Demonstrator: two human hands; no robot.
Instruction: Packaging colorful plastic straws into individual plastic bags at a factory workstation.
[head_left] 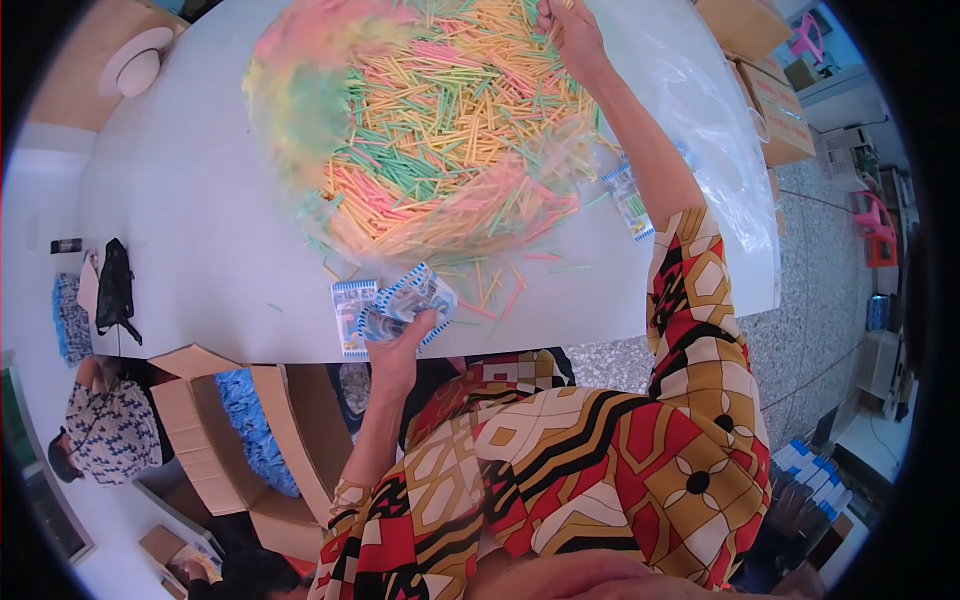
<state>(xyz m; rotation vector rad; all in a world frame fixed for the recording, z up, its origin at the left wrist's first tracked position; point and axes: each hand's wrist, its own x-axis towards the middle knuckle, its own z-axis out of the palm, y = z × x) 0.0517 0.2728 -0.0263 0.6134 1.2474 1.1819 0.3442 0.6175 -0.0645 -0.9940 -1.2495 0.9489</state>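
Observation:
A big heap of thin pink, yellow, orange and green sticks (450, 110) lies in a spread-out clear plastic bag (290, 120) on the white table. At the near edge my left hand (398, 360) is closed on a blue-and-white printed packet (415, 295), thumb on top. Another such packet (350, 325) lies flat beside it, partly covered. My right arm reaches over the heap's right side. There my right hand (573, 42) has its fingers closed at the far edge; whatever they hold is too small to tell.
Loose sticks (495, 295) are scattered in front of the bag. Another packet (630, 200) lies under my right forearm, next to clear plastic sheeting (720, 150). A cardboard box (190, 420) with blue packets stands below the table's near left edge. Another person (110, 430) sits at left.

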